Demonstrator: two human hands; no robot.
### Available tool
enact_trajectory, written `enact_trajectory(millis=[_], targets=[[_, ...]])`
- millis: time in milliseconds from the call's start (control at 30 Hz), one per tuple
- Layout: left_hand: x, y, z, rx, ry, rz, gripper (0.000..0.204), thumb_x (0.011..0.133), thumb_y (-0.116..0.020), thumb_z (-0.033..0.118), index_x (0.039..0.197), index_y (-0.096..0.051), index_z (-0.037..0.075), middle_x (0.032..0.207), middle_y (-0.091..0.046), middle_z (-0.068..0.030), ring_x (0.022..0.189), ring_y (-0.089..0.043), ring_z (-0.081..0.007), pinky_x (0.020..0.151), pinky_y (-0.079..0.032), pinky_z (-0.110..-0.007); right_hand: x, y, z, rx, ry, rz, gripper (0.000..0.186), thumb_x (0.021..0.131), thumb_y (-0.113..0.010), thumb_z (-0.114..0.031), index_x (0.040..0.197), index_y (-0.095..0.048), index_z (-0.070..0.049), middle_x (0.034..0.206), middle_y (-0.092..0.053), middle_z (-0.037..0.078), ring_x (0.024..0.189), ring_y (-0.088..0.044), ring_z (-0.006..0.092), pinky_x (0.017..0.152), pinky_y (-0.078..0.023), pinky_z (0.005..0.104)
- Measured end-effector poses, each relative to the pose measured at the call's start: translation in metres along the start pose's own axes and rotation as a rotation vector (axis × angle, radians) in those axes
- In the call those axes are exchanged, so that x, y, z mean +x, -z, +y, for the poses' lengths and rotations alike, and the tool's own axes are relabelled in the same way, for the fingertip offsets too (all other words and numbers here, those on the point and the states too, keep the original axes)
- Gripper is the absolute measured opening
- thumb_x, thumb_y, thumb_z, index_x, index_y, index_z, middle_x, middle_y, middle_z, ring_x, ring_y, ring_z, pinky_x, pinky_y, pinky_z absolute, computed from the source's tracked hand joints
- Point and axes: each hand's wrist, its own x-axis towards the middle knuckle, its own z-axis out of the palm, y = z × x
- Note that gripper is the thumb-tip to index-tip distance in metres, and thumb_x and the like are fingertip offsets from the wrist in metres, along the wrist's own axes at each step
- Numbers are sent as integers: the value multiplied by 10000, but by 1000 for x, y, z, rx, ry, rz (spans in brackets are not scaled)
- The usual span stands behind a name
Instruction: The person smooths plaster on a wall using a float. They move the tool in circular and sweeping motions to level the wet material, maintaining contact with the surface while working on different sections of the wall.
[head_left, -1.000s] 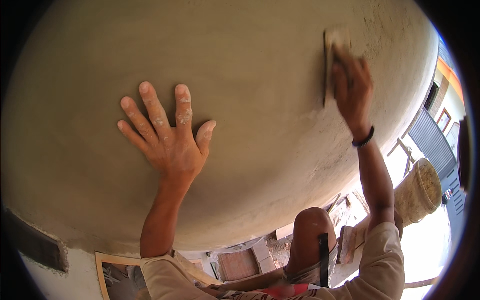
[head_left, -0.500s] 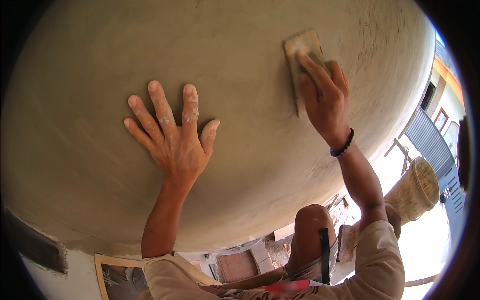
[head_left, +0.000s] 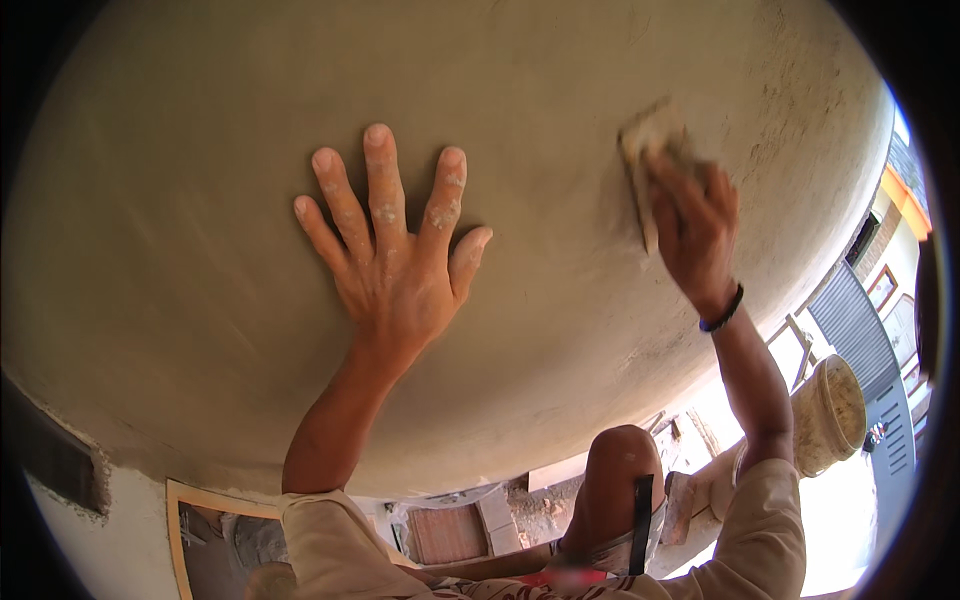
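A wide plastered wall (head_left: 250, 90) in wet grey-brown fills most of the view. My left hand (head_left: 400, 250) lies flat against it with fingers spread, plaster smears on the fingers. To the right, my right hand (head_left: 695, 225) grips a plasterer's float (head_left: 645, 140), a flat, worn rectangular board, and holds it against the plaster. The float and the fingers on it are slightly blurred by motion; its handle is mostly hidden by the hand. A dark bracelet (head_left: 722, 308) circles my right wrist.
A plaster-stained bucket (head_left: 832, 410) stands at the right, beyond my right forearm. Down at the lower left are a dark wall opening (head_left: 55, 455) and a wooden frame (head_left: 178, 540). My bent knee (head_left: 622, 470) shows below the wall. Rougher plaster (head_left: 795, 90) lies at the upper right.
In the picture, both hands sit further right; the right hand and float are also lower, and the left hand slightly higher. The background has shifted too. Both hands keep their hold and pose.
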Motion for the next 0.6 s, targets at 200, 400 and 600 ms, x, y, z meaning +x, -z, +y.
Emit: enact_trajectory(millis=[200, 400, 600], targets=[[-6, 0, -7, 33, 16, 13, 619, 899, -614, 467, 1447, -481, 210, 1587, -196, -240, 1437, -107, -542, 1074, -119, -724, -11, -17, -95, 87, 116, -118, 359, 843, -668, -113, 1172, -715, -250, 984, -581, 77, 885, -533, 250, 719, -410, 370], [3, -7, 7, 9, -3, 54, 585, 914, -591, 434, 1436, -494, 190, 1577, -207, -244, 1429, -127, -546, 1065, -137, -731, -178, -30, -5, 47, 9, -195, 449, 832, -655, -86, 1248, -672, -254, 1040, -580, 101, 956, -535, 257, 775, -433, 386], [-2, -2, 2, 111, 7, 22, 588, 930, -562, 451, 1443, -483, 173, 1561, -220, -245, 1416, -143, -554, 1045, -182, -740, -29, -24, -32, 174, -236, 86, 388, 844, -657, -92, 1218, -694, -188, 985, -589, 122, 889, -534, 259, 738, -444, 380]])
